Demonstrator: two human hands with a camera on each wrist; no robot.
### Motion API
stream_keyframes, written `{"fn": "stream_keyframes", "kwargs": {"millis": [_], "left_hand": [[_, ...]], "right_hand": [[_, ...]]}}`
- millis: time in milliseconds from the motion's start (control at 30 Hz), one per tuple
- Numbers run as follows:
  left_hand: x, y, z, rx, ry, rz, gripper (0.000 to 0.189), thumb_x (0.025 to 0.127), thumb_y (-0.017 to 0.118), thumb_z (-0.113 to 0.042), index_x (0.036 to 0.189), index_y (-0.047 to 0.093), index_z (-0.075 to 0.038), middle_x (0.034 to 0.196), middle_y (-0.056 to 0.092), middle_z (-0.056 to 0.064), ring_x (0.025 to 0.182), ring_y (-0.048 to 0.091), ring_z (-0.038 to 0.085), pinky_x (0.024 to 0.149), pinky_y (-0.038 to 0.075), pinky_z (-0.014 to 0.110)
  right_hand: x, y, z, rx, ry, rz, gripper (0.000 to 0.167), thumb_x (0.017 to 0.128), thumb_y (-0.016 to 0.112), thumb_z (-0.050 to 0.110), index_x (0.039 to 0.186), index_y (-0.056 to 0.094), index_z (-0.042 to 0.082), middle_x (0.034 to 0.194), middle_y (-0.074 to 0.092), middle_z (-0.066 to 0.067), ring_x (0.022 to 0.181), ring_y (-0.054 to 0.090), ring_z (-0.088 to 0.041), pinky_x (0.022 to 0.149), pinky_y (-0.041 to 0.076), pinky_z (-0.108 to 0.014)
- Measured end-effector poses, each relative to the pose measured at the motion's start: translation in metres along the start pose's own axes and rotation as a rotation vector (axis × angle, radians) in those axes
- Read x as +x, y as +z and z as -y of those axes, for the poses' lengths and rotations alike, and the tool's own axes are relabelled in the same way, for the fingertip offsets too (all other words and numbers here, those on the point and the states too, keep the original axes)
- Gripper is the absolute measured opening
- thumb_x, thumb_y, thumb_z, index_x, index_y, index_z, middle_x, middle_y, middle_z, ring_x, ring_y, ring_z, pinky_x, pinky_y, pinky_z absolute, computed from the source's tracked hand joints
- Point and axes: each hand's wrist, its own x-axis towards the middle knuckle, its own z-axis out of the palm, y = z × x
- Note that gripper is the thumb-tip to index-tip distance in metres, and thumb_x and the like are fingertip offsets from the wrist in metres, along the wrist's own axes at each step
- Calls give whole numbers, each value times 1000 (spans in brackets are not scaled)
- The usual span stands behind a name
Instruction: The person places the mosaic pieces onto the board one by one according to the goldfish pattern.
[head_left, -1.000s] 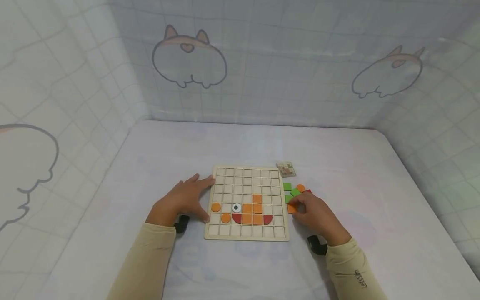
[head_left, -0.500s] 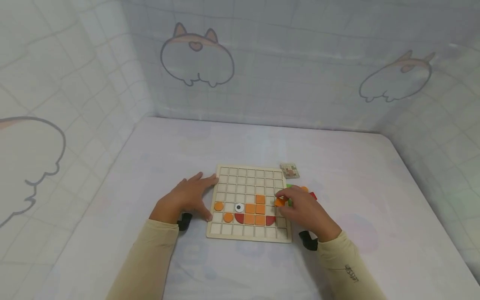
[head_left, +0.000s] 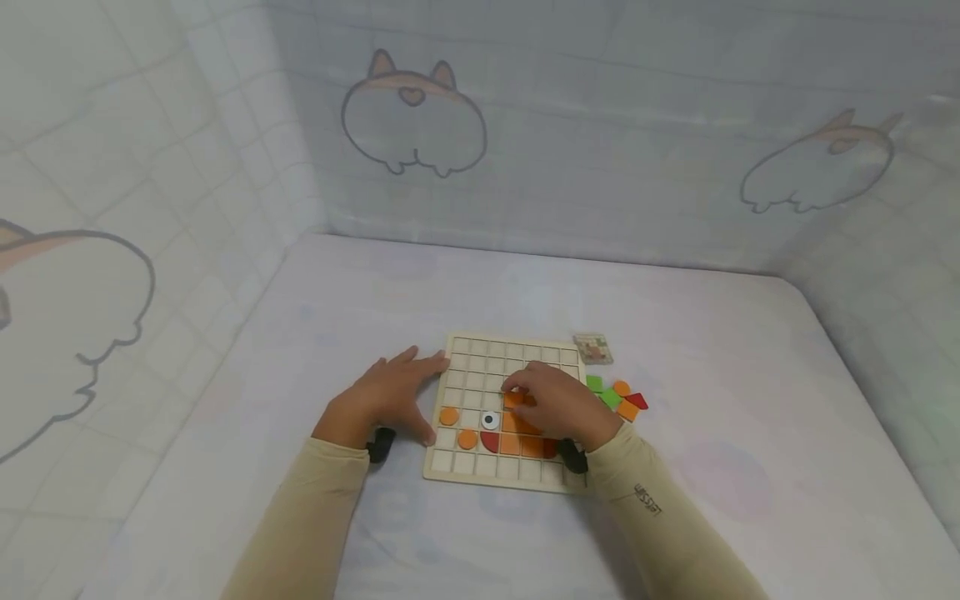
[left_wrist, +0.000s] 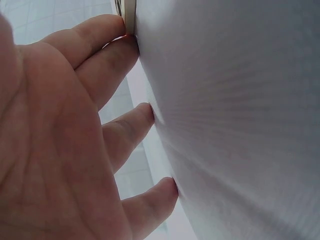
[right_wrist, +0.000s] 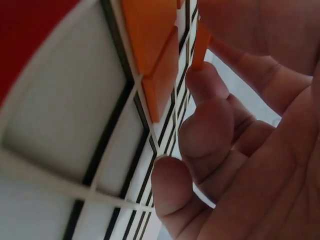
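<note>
My right hand (head_left: 561,402) is over the pale gridded wooden board (head_left: 457,467), pinching an orange square tile (right_wrist: 201,47) between thumb and fingertips. In the head view that tile overlaps a cell just above the placed orange squares (head_left: 510,444). Left of these lie a white eye disc (head_left: 490,420), a red quarter-round (head_left: 491,442) and two orange discs (head_left: 467,439). Part of the pattern is hidden under the right hand. My left hand (head_left: 386,400) spreads at the board's left side, thumb and a fingertip at its edge. Its other fingertips rest on the tabletop in the left wrist view.
Right of the board lie loose pieces: green squares (head_left: 611,398), an orange disc (head_left: 621,388), a red triangle (head_left: 637,401) and an orange square (head_left: 628,410). A small pattern card (head_left: 593,348) sits by the board's far right corner. Cloth-covered walls surround the table (head_left: 420,283).
My right hand has picked an orange square from the loose pieces and carried it left over the board. The left hand stays at the board's edge. The head view has shifted slightly.
</note>
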Motion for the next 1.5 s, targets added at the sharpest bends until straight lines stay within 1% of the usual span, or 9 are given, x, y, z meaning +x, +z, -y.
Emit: {"fn": "stream_keyframes", "kwargs": {"millis": [167,333,567,700,967,1133,1267,1333,1500], "left_hand": [[0,-1,-4,7,-5,-2,124,56,99,-44,160,33,-32,169,26,-1,159,10,33,126,8,63],[-1,-4,-6,14,-3,0,123,56,99,-43,160,34,-30,169,26,-1,159,10,33,126,8,64],[-2,-3,-4,21,-18,5,124,57,99,-44,160,33,-31,169,25,1,159,10,34,126,9,64],[-1,-3,-3,21,-17,-2,124,56,99,-45,160,34,-31,169,26,1,159,11,35,126,9,65],[0,-1,-3,13,-26,-2,123,56,99,-46,159,34,-31,169,25,3,158,12,37,125,9,65],[0,0,-6,8,-14,1,123,56,99,-44,159,35,-30,169,26,1,158,11,36,126,9,64],[0,-1,-6,13,-9,-1,122,56,99,-43,160,35,-29,169,26,3,158,11,37,125,9,65],[1,-2,-6,15,-9,-2,122,57,99,-43,160,35,-29,169,26,3,158,11,37,125,9,66],[1,0,-4,9,-17,3,122,57,99,-43,160,34,-30,169,26,4,158,10,36,125,10,66]], "right_hand": [[1,-2,2,9,43,21,27,92,70,17,118,74,24,107,61,5,93,53,-17,87,51,-34],[3,-2,3,40,42,19,27,93,71,17,119,74,23,113,62,3,96,54,-17,94,52,-35],[4,3,4,21,11,-26,25,95,70,18,120,74,20,115,66,2,98,57,-17,97,53,-36],[5,3,8,14,22,-60,25,96,70,21,122,73,19,115,69,2,100,60,-17,98,54,-37],[4,6,11,24,51,-69,28,96,70,23,124,73,20,113,70,2,98,61,-16,95,56,-37],[-17,2,-1,80,114,-105,31,95,69,23,126,71,20,115,68,1,102,61,-18,95,55,-39],[-44,-3,-22,164,169,-162,34,94,69,22,128,69,19,115,67,2,104,61,-18,92,54,-39],[-58,-5,-36,188,188,-190,35,93,69,20,128,69,17,114,67,0,104,60,-19,87,53,-38],[-83,-11,-65,176,287,-219,39,93,68,20,130,67,11,115,67,-7,103,61,-24,82,52,-38]]}}
